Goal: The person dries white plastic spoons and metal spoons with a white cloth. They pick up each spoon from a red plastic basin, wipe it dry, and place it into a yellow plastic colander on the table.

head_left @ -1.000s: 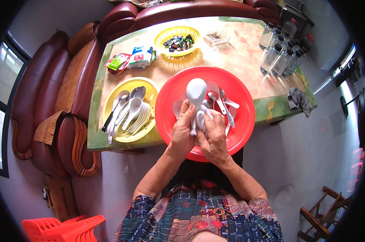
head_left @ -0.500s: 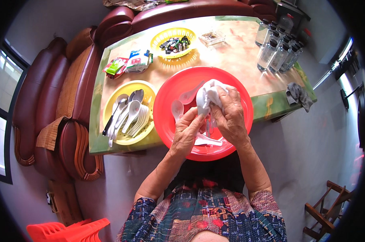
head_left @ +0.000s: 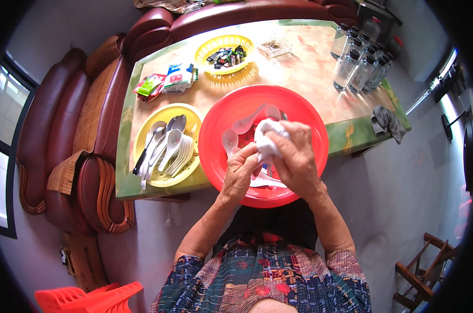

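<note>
Over a red plastic basin (head_left: 214, 119), both my hands meet at a bunched white cloth (head_left: 268, 136). My right hand (head_left: 299, 159) grips the cloth, its fingers folded around it. My left hand (head_left: 239, 171) is closed in a pinch at the cloth's near left side; whatever it holds is hidden by fingers and cloth. White spoons lie in the basin: one long-handled spoon (head_left: 245, 123) toward the back, another spoon (head_left: 229, 139) at the left, and a spoon (head_left: 267, 180) under my hands.
Left of the basin, a yellow colander (head_left: 192, 166) holds several spoons (head_left: 171, 148). Behind are snack-like packets (head_left: 178, 78), a yellow basket (head_left: 200, 52) of small dark packets and a clear dish (head_left: 274, 48). Several capped bottles (head_left: 346, 70) and a grey rag (head_left: 387, 124) are at the right.
The white cloth has become more tightly bunched and sits slightly lower. My right hand has turned over it, and another spoon's bowl shows behind it in the basin.
</note>
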Demonstrator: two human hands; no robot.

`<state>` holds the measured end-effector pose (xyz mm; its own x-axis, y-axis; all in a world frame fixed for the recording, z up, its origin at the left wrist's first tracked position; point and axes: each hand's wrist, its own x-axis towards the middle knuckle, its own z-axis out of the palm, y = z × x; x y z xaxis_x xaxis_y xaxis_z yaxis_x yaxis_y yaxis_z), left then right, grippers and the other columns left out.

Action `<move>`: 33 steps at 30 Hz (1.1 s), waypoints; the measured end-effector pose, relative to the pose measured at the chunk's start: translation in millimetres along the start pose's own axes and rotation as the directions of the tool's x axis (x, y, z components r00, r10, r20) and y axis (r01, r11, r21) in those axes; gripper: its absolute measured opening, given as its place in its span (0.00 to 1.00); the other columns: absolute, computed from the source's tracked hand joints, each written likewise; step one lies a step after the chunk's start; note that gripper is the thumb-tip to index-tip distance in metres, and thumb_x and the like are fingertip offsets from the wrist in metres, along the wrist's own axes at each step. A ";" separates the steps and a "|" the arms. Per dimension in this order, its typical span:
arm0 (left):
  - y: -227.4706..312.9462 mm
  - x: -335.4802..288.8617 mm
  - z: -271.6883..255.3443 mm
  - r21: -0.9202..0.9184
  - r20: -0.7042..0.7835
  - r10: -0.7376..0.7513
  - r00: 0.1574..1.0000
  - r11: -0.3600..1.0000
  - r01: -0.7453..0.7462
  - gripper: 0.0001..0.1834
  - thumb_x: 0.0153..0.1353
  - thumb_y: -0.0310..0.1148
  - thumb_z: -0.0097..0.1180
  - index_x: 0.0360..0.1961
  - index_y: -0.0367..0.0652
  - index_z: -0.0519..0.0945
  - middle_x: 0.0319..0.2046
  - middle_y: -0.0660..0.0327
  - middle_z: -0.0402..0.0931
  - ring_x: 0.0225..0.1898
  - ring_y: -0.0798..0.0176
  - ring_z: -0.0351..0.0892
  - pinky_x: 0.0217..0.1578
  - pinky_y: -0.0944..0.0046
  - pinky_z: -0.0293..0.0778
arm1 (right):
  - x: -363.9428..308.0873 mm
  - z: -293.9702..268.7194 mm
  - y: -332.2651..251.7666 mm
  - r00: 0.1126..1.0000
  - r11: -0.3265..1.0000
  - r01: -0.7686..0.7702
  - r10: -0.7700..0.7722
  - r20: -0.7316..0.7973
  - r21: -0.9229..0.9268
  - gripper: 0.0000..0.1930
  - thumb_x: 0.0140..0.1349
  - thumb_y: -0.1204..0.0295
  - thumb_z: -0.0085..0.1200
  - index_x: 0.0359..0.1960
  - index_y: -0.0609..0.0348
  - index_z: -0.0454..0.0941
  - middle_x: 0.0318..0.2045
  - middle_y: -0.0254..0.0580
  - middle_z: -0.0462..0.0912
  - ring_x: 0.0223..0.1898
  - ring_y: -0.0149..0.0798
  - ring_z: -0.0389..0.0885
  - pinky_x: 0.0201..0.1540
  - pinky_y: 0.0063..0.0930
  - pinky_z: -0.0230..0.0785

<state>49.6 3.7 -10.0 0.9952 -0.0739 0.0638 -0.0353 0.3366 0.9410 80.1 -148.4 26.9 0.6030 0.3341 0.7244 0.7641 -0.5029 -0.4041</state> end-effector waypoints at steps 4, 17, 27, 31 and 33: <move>1.6 1.2 -3.7 -0.024 0.040 -0.061 0.997 0.998 0.062 0.15 0.63 0.34 0.51 0.45 0.33 0.74 0.25 0.66 0.73 0.19 0.79 0.59 0.20 0.78 0.57 | 4.2 -3.0 12.1 0.807 0.546 -0.528 0.560 0.185 0.651 0.12 0.58 0.76 0.53 0.45 0.64 0.75 0.37 0.44 0.77 0.40 0.36 0.77 0.41 0.27 0.71; 2.3 10.1 -0.2 -0.546 0.082 -0.222 0.972 0.805 0.230 0.25 0.69 0.52 0.34 0.57 0.46 0.66 0.23 0.71 0.64 0.20 0.77 0.59 0.19 0.75 0.61 | 3.2 28.7 -3.5 0.803 0.645 -0.368 0.583 -0.121 0.670 0.11 0.61 0.74 0.54 0.45 0.62 0.73 0.33 0.41 0.77 0.31 0.34 0.79 0.33 0.24 0.73; -18.9 13.0 -1.9 -0.512 -0.042 -0.151 0.988 0.852 0.109 0.24 0.71 0.47 0.27 0.56 0.42 0.66 0.51 0.56 0.70 0.53 0.60 0.70 0.56 0.59 0.67 | -7.4 35.0 -11.8 0.984 0.992 -0.121 0.116 0.135 0.033 0.20 0.45 0.81 0.56 0.45 0.65 0.73 0.40 0.53 0.72 0.40 0.54 0.73 0.42 0.43 0.68; -15.9 10.7 -10.0 -0.687 0.040 -0.191 0.981 0.707 0.166 0.25 0.69 0.52 0.34 0.51 0.43 0.70 0.41 0.61 0.75 0.44 0.64 0.75 0.46 0.60 0.73 | -22.1 26.7 -18.0 0.932 0.971 -0.187 0.128 0.340 0.146 0.20 0.46 0.81 0.56 0.44 0.64 0.72 0.38 0.52 0.72 0.37 0.53 0.74 0.42 0.43 0.68; -26.2 10.6 -25.2 -0.645 0.071 -0.199 0.977 0.738 0.197 0.25 0.68 0.53 0.35 0.51 0.44 0.70 0.39 0.61 0.75 0.41 0.65 0.76 0.44 0.61 0.74 | -24.3 19.7 -21.4 0.891 0.948 -0.230 0.114 0.439 0.221 0.19 0.48 0.81 0.55 0.45 0.64 0.72 0.38 0.51 0.72 0.38 0.51 0.74 0.43 0.39 0.68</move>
<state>63.4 17.7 -42.4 0.9733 -0.2062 -0.1013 0.2291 0.8393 0.4929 53.6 -130.1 6.9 0.7254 0.5899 0.3546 0.6361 -0.3776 -0.6729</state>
